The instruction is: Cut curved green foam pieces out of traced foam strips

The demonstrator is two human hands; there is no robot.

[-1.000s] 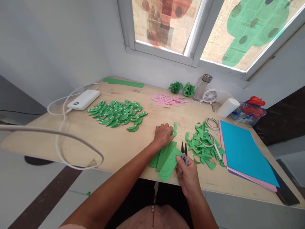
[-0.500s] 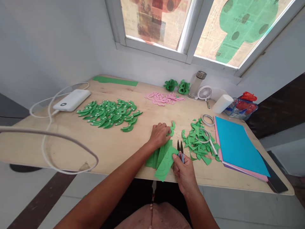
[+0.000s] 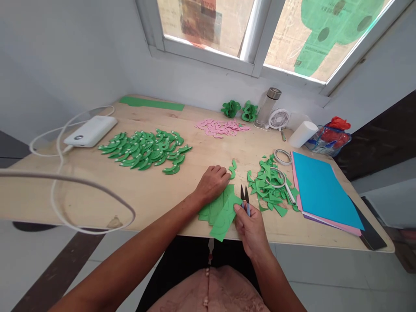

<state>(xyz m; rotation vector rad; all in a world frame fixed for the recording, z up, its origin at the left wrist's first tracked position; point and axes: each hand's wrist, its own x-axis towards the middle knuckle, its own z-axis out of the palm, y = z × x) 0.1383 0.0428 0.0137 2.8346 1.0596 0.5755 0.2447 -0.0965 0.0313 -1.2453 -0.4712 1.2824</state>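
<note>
My right hand (image 3: 251, 225) is closed around small scissors (image 3: 245, 197) with dark blades pointing away and parted. Between its thumb and fingers it also pinches a green paper strip (image 3: 222, 223) with curved outlines drawn on it. My left hand (image 3: 212, 183) rests on the table, its fingers curled downward and close together; what lies under the fingertips is hidden. Right beside those fingertips is a wavy green paper cutout (image 3: 232, 169). More green strips (image 3: 208, 212) lie stacked below my left hand, partly under the held strip.
Green dotted cutouts (image 3: 143, 149) lie in a heap at left, pink cutouts (image 3: 222, 128) farther back. Green scraps (image 3: 269, 190) and a magnifying glass (image 3: 289, 193) are at right, near a tape roll (image 3: 282, 157) and blue sheets (image 3: 325, 190). A white cable (image 3: 107, 186) hangs in front at left.
My left hand has drawn slightly back to the left from the wavy cutout, which shows more fully. My right hand keeps its hold on scissors and strip. The view has shifted a little.
</note>
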